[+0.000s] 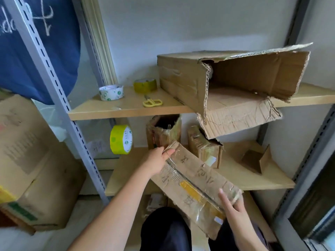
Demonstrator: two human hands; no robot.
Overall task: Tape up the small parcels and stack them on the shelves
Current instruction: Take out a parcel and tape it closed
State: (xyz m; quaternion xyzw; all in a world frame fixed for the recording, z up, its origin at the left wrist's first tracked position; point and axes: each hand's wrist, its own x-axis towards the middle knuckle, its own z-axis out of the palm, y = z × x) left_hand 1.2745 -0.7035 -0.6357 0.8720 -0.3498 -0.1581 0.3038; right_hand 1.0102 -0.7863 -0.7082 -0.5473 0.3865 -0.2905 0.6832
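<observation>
A long, worn cardboard parcel point(192, 185) with clear tape, a yellow strip and handwriting on it is held tilted in front of the lower shelf point(253, 180). My left hand point(156, 161) grips its far upper end, thumb on top. At the near lower end, my right hand point(233, 205) holds the corner with fingers wrapped around it. Two small parcels stand on the lower shelf behind it, one with an open top point(163, 132) and one taped point(204, 147). A small open box point(255, 159) lies at the right of that shelf.
On the upper shelf point(126, 109) lie a white tape roll point(111, 92), a yellow-green tape roll point(145, 85), yellow scissors point(152, 102) and a big torn open carton point(235, 84) overhanging the edge. Another yellow tape roll point(121, 139) hangs by the grey upright. Large boxes point(30, 160) stand left.
</observation>
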